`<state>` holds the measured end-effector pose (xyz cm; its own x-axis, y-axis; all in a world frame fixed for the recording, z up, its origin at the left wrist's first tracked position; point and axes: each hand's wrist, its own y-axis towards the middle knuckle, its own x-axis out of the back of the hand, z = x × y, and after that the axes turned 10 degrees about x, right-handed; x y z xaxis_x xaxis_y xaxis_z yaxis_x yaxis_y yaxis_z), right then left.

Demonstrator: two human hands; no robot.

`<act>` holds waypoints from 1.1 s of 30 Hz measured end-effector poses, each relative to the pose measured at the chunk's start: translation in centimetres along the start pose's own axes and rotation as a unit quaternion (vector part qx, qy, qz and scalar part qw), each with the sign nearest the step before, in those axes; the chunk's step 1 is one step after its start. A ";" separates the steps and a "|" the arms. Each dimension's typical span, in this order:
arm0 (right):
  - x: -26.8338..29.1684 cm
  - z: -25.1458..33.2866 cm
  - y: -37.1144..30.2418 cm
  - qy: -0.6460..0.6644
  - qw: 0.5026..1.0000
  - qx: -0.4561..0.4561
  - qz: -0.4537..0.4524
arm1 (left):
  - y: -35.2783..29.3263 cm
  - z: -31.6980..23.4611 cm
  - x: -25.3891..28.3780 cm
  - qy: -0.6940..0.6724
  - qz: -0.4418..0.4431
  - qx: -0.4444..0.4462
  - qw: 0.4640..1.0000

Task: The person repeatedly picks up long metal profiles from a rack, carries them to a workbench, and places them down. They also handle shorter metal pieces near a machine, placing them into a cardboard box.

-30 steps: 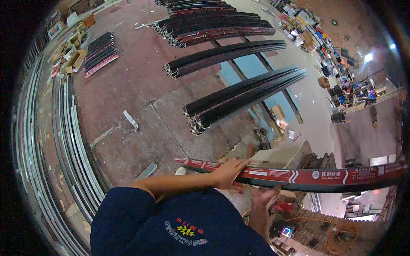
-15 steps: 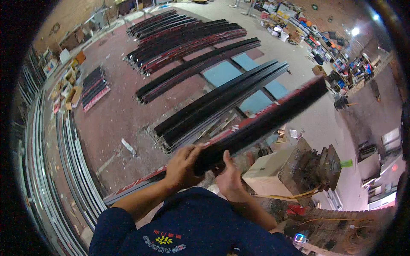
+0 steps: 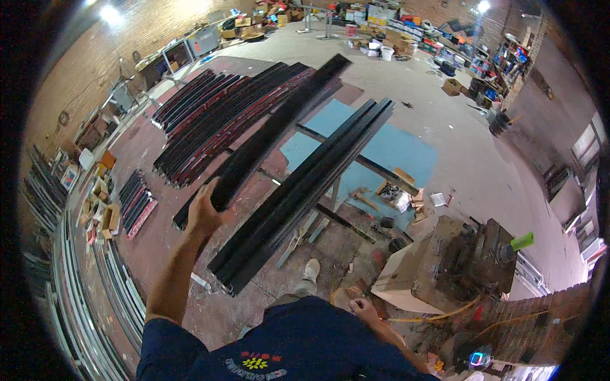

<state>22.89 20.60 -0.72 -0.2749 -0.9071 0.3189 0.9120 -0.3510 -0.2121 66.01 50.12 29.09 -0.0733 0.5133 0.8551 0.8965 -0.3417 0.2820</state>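
So, far left there's a bunch of long silver metal strips point(image 3: 67, 286) on the floor, with some open cardboard boxes point(image 3: 110, 220) just past their far ends. Next over is a small stack of black and red bars point(image 3: 135, 204). Then the left hand point(image 3: 204, 211), arm stretched out, its grip closed around the near part of a long black bar point(image 3: 279, 130). That bar runs diagonally up and to the right, between a big batch of dark bars point(image 3: 219, 124) on its left and a black bundle point(image 3: 302, 193) on its right. Can't tell if it's resting on anything. A light-coloured shoe point(image 3: 311, 269) shows below the bundle. The right hand point(image 3: 363, 310) is down near the body, well apart from the bars, fingers loosely curled, can't really tell if that grip is closed. Further right, blue sheeting point(image 3: 406, 152) on the floor, then a rusty-topped machine point(image 3: 467, 254) with a bright green piece point(image 3: 522, 241) sticking out
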 end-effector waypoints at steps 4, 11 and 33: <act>3.5 -16.0 0.3 -0.223 0.972 0.016 0.071 | 11.8 -0.9 -4.0 0.018 0.057 0.053 0.997; 7.9 1.5 1.9 -0.237 0.962 -0.118 -0.074 | 26.8 3.9 -13.6 0.063 0.099 0.088 0.989; 4.6 -8.1 -1.4 -0.214 0.947 -0.228 -0.073 | 38.3 8.3 -27.1 0.053 0.123 0.015 0.991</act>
<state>17.88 14.99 -6.44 -0.1505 -0.6981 0.7000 0.6200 -0.6182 -0.4832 106.00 29.67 13.08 0.1044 0.3307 0.9379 0.9053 -0.4221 0.0481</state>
